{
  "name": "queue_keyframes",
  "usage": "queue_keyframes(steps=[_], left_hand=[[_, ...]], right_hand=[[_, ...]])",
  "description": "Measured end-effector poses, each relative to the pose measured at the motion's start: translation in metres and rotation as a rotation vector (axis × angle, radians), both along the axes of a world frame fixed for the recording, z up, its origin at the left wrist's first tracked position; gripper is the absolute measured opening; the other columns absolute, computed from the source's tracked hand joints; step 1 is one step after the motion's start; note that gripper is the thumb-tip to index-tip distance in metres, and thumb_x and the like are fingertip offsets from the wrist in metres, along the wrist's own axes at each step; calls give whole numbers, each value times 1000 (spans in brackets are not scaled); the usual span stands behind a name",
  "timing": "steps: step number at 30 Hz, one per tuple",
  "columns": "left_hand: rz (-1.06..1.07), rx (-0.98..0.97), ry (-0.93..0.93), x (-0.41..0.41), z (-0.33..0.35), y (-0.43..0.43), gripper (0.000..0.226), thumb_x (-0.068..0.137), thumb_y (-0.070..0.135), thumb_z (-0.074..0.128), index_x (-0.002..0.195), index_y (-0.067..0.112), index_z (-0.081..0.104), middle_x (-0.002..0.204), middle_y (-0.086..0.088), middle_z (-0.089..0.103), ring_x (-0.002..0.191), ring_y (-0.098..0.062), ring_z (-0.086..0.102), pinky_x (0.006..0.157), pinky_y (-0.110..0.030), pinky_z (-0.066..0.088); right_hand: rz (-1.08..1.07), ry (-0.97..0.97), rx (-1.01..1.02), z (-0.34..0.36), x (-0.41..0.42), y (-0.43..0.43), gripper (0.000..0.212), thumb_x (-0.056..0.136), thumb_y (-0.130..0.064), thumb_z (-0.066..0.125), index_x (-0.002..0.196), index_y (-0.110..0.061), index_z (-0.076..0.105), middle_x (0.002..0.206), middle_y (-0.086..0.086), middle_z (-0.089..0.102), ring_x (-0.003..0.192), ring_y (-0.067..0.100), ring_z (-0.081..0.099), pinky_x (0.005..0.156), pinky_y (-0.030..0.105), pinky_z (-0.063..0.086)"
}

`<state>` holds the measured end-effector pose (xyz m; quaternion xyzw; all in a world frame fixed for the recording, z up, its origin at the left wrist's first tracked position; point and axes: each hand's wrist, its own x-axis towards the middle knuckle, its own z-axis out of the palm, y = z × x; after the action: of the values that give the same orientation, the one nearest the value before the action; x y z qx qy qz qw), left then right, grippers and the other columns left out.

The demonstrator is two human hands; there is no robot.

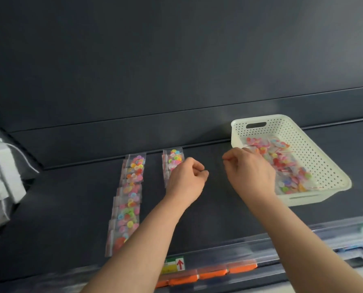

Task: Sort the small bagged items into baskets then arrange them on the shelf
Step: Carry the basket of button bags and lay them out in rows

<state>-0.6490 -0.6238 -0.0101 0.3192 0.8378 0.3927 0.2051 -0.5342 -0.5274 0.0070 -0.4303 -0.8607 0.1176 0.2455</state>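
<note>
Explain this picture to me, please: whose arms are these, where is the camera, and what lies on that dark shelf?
No machine here: a person works with bare hands, and the one camera sits on their head, looking forward and down. The left hand covers the near end of a short row of clear bags of coloured buttons; a longer row of the same bags lies further left on the dark grey shelf. The right hand is at the edge of a white perforated plastic basket holding more such bags. Each hand's grip is curled, but whether it pinches a bag is unclear.
</note>
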Motion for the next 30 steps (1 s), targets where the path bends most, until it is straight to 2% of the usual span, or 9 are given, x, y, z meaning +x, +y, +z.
queue_keyframes(steps=[5, 8, 10, 15, 20, 23, 26, 28, 30], left_hand=[[-145, 45, -58, 43, 7, 43, 7, 90, 32, 65, 91, 25, 61, 90, 7, 67, 86, -15, 68, 80, -42, 58], [-157, 46, -85, 61, 10, 63, 16, 90, 37, 65, 97, 24, 60, 92, 8, 66, 87, -15, 68, 81, -42, 58], [-145, 30, -84, 69, 11, 73, 21, 89, 39, 66, 99, 22, 58, 92, 7, 67, 87, -16, 68, 82, -43, 58], [-125, -6, -77, 74, 11, 85, 21, 87, 38, 68, 96, 22, 57, 86, 7, 68, 84, -16, 67, 80, -45, 58], [-120, -29, -76, 76, 13, 88, 18, 88, 38, 68, 95, 24, 57, 85, 9, 67, 81, -13, 67, 79, -44, 59], [-124, -39, -87, 78, 13, 88, 16, 90, 38, 65, 95, 25, 57, 86, 9, 67, 82, -13, 66, 80, -45, 59], [-117, -36, -101, 78, 14, 86, 18, 90, 40, 65, 96, 25, 58, 88, 9, 67, 83, -13, 67, 81, -43, 59], [-117, -26, -113, 77, 14, 84, 20, 89, 41, 65, 98, 25, 58, 90, 8, 67, 85, -13, 67, 81, -43, 59], [-119, -9, -142, 78, 13, 82, 18, 90, 39, 65, 97, 25, 57, 92, 8, 68, 85, -13, 67, 82, -41, 59]], right_hand=[[-109, -75, 17, 7, 53, 45, 19, 91, -25, 53, 101, -32, 68, 102, -7, 68, 95, 20, 61, 67, 29, 44], [-165, -258, -74, 4, 78, 79, 21, 89, -16, 49, 84, -29, 65, 88, -3, 66, 79, 21, 61, 59, 28, 42], [-160, -348, -147, 2, 87, 95, 21, 88, -16, 48, 84, -26, 67, 81, -4, 65, 71, 19, 61, 55, 28, 45], [-96, -349, -230, -3, 88, 114, 18, 83, -20, 53, 83, -29, 68, 80, -9, 67, 72, 16, 63, 64, 31, 55], [225, -438, -468, -6, 88, 116, 20, 82, -16, 68, 76, -35, 70, 81, -16, 63, 74, 8, 60, 73, 25, 53], [251, -542, -459, -9, 85, 118, 29, 78, -11, 70, 73, -38, 66, 82, -18, 56, 73, 8, 57, 75, 26, 52], [272, -661, -342, -10, 82, 117, 23, 76, -19, 72, 65, -36, 59, 83, -17, 52, 82, 12, 56, 80, 30, 51], [283, -651, -308, -13, 81, 119, 21, 82, -22, 64, 66, -34, 56, 82, -15, 53, 82, 13, 55, 77, 29, 50], [289, -477, -330, -15, 80, 121, 20, 88, -23, 57, 70, -32, 57, 81, -14, 58, 76, 10, 55, 69, 23, 46]])
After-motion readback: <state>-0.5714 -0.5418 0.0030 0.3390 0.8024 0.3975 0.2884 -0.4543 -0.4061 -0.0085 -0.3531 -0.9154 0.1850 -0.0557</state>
